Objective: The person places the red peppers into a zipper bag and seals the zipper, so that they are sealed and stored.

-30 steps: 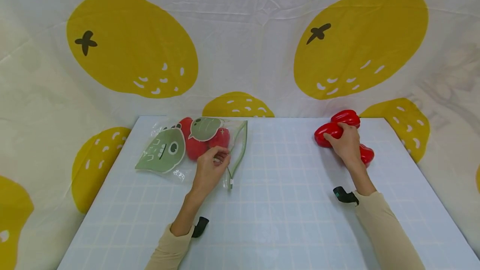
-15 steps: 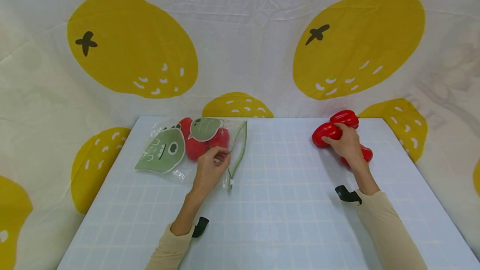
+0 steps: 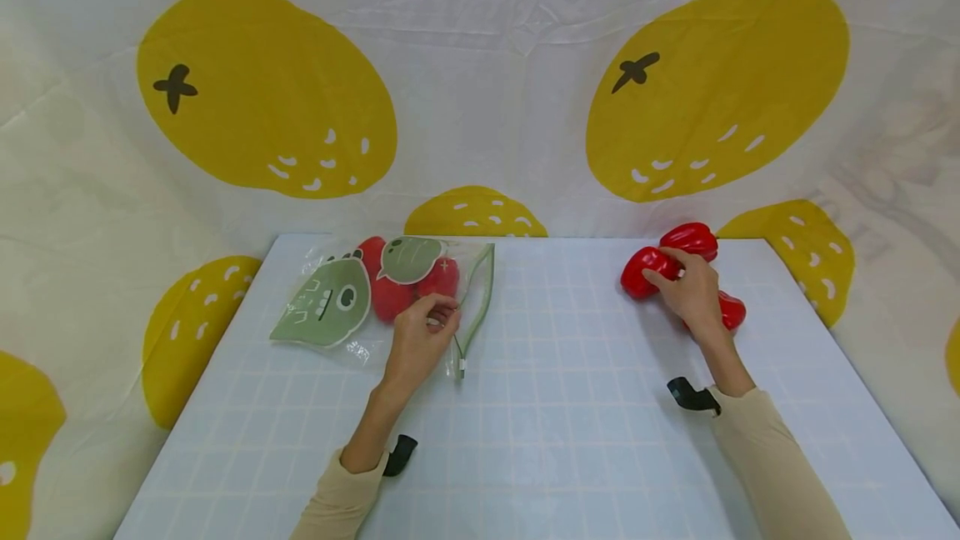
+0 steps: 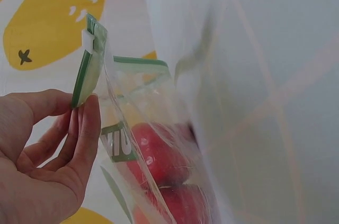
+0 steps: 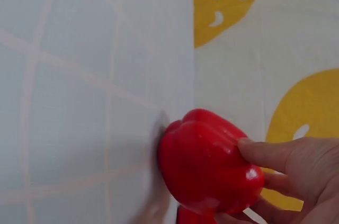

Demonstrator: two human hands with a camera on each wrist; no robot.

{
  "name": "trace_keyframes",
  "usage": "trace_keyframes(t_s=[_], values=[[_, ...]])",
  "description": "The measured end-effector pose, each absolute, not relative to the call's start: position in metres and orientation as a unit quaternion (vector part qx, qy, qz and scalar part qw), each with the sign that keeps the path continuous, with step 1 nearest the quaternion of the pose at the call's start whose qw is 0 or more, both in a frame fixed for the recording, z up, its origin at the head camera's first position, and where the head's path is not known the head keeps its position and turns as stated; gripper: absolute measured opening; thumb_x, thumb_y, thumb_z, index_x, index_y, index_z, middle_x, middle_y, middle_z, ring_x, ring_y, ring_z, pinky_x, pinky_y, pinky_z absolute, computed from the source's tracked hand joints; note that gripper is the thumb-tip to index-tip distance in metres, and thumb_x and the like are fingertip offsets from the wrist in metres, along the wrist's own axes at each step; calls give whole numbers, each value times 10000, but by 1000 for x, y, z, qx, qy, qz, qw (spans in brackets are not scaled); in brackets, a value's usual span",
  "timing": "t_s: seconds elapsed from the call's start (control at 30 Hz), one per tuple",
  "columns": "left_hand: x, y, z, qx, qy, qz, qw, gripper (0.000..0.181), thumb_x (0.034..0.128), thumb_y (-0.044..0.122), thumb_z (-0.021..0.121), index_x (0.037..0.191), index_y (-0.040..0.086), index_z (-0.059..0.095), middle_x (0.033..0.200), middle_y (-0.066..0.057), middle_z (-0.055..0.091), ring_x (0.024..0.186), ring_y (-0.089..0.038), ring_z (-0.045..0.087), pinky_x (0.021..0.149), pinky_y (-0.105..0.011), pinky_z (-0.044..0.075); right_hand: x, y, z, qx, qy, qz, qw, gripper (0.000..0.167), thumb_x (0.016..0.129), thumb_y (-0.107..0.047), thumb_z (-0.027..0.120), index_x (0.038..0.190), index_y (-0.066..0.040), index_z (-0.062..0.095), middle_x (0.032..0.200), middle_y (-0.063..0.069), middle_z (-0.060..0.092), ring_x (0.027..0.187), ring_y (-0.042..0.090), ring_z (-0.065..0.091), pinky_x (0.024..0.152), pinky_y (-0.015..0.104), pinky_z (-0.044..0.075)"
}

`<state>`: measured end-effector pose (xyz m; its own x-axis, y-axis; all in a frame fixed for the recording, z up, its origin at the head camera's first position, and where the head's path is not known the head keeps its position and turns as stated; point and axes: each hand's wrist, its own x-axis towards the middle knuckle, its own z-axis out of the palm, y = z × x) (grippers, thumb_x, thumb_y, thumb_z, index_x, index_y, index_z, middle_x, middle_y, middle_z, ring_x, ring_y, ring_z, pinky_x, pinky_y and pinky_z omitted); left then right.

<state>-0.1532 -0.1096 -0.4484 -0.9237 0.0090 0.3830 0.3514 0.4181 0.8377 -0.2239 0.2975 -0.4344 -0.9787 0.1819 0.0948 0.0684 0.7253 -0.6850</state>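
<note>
My left hand (image 3: 420, 336) pinches the green zip edge of a clear plastic zip bag (image 3: 322, 307) printed with green cartoon dinosaurs. In the left wrist view, thumb and fingertips hold that zip strip (image 4: 80, 78), and the bag's mouth stands parted. Several round red pieces (image 4: 161, 152) lie inside the bag; their exact kind is unclear through the plastic. At the right, my right hand (image 3: 693, 294) grips a glossy red bell pepper (image 3: 639, 275), thumb on one side. In the right wrist view this pepper (image 5: 206, 166) is close to the tabletop; whether it touches is unclear.
Another red pepper (image 3: 688, 241) lies behind the held one, near the table's back edge. A further red one (image 3: 732, 311) lies partly hidden behind my right wrist. The table (image 3: 540, 423) has a pale blue grid top, with a lemon-print cloth (image 3: 487, 107) behind it.
My right hand has shifted the bell pepper slightly left and turned it, so its end faces more toward the hand. My left hand and the bag have stayed put.
</note>
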Motion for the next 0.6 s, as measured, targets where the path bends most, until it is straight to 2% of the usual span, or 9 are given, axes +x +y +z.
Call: trace_keyframes(t_s=[0.3,0.6], values=[[-151,-110,-445,-107,-825,-532,156,103,889,0,770,985,14,734,882,-78,715,809,-216,667,718,-296,605,-222,298,-438,-54,-920,379,84,638,979,-273,709,1521,-34,472,1477,281,496,1325,461,440,962,643,516],[-152,-111,-446,-110,-823,-533,161,97,894,-3,763,983,18,733,882,-77,716,810,-219,670,722,-295,606,-214,285,-433,-52,-908,408,73,692,957,-319,735,1535,-56,459,1484,250,509,1344,444,456,999,612,506]])
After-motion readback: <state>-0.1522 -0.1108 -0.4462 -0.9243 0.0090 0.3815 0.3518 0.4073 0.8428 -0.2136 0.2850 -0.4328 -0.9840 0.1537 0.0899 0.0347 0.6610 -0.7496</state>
